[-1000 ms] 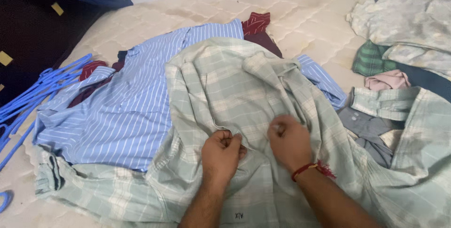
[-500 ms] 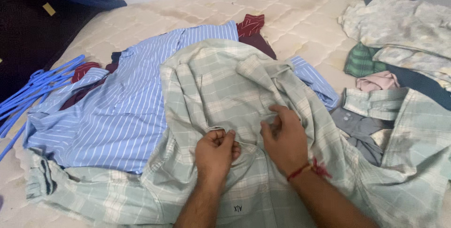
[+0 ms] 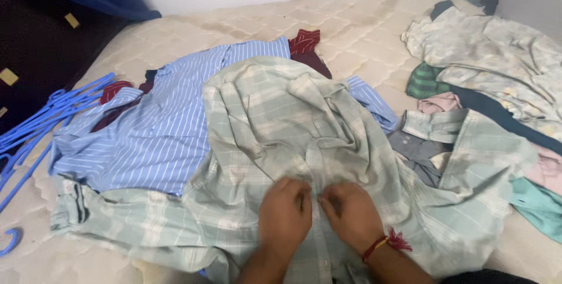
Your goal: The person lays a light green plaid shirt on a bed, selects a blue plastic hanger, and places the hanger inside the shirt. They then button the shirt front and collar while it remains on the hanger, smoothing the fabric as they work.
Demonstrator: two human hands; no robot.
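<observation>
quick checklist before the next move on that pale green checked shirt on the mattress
1. Both hands on the shirt front: left hand and right hand meet at the placket of the green checked shirt: ok.
2. Shirt lying flat: rumpled at the collar: not ok.
3. Button done up: hidden under fingers: cannot tell.
4. Blue striped shirt clear: it lies partly beneath: not ok.
5. Blue hangers close by, at the mattress edge: ok.

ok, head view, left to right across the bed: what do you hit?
Blue hangers → blue striped shirt → pale green checked shirt, with the left hand then the right hand on it → pile of clothes at the right edge.
</observation>
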